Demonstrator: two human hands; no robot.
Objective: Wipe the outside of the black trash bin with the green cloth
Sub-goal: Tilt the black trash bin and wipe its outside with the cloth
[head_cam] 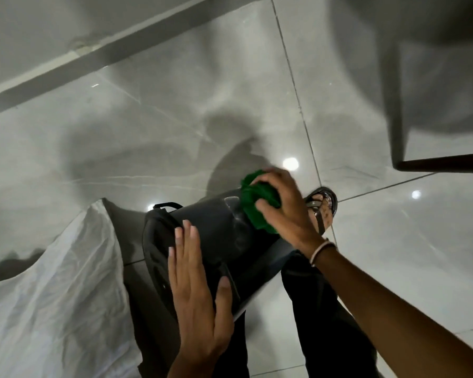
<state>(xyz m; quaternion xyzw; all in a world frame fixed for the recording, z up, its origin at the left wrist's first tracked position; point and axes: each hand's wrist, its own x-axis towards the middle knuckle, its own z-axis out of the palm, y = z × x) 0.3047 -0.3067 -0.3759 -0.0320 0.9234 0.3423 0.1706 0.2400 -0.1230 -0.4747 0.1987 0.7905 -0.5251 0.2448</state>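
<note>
Tiled floor [175,132]; bin [216,227] unlabelled.

Both forearms are bare, with no sleeves in view. The right hand [287,211] has a thin pale bracelet [321,251] looped around its wrist. The left hand [197,301] wears no ring or band, and its fingernails are short and unpainted. The legs are in dark trousers [325,317], and one foot wears a dark open sandal [322,208] with slim straps.
</note>
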